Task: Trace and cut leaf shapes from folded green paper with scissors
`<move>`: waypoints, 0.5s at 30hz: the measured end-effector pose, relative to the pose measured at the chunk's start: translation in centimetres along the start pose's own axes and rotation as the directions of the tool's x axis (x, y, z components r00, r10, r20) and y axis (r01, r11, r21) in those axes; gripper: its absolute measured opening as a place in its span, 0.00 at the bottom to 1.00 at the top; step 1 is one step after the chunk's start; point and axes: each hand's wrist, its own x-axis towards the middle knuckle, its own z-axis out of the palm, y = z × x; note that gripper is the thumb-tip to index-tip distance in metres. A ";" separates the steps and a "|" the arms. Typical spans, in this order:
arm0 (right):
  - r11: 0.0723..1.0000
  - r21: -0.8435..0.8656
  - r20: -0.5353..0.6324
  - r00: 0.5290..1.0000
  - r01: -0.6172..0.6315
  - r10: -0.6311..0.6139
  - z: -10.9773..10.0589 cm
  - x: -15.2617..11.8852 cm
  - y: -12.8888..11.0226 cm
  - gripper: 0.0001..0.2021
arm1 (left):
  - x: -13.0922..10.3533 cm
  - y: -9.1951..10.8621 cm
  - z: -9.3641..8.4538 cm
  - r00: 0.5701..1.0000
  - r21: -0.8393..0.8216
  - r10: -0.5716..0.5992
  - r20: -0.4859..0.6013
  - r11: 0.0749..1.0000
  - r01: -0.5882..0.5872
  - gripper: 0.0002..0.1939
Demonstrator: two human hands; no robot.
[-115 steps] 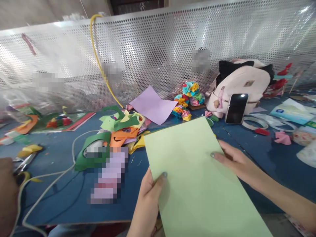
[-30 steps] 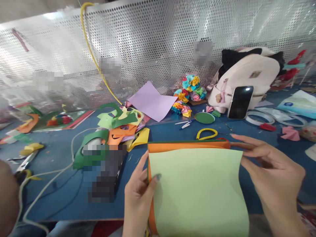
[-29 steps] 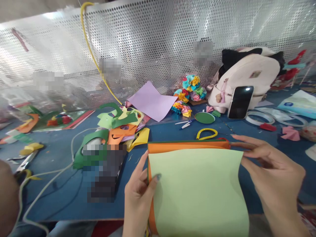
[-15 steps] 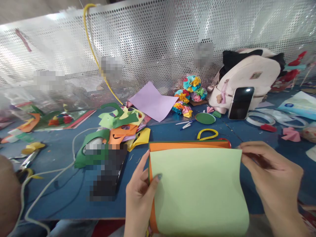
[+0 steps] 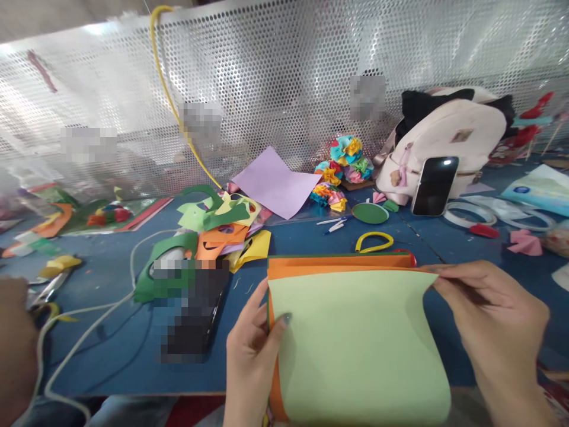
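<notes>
A light green sheet of paper (image 5: 355,344) lies over an orange sheet (image 5: 342,261), with a thin dark green edge showing behind them. My left hand (image 5: 260,344) grips the stack at its left side, thumb on the green face and fingers behind. At the top right corner, my right hand (image 5: 493,314) pinches the light green sheet between thumb and fingers. The sheet bows and its lower part curves toward me. Just beyond the stack lie yellow-handled scissors (image 5: 374,242) and a red piece partly covered by the paper.
Left of the papers are a dark phone (image 5: 195,320) and cut paper scraps (image 5: 222,231). Behind stand a purple sheet (image 5: 278,184), paper flower balls (image 5: 347,160), a backpack (image 5: 457,136) and an upright phone (image 5: 434,185). Another person's arm (image 5: 18,350) shows at far left.
My right hand has shifted slightly down and right with the light green sheet's corner, so more of the orange sheet shows along the top. My left hand stays put.
</notes>
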 end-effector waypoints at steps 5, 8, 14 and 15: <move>0.998 -0.053 0.042 0.999 -0.024 0.026 0.2 0.2 -0.4 0.01 | 0.1 0.1 -0.3 0.997 0.133 0.079 0.007 0.988 -0.080 0.23; 0.997 -0.050 0.058 0.997 -0.055 0.058 -0.1 0.3 0.1 0.02 | 0.2 0.0 -0.5 0.996 0.175 0.084 0.006 0.981 -0.083 0.20; 0.985 0.106 0.125 0.985 -0.135 0.121 -0.6 0.9 1.2 0.03 | 0.3 -0.6 -1.0 0.994 0.229 0.105 0.032 0.967 -0.110 0.09; 0.991 0.073 0.146 0.984 -0.110 0.099 -0.5 1.0 1.2 0.03 | 0.3 -0.7 -1.1 0.993 0.231 0.117 0.033 0.965 -0.122 0.07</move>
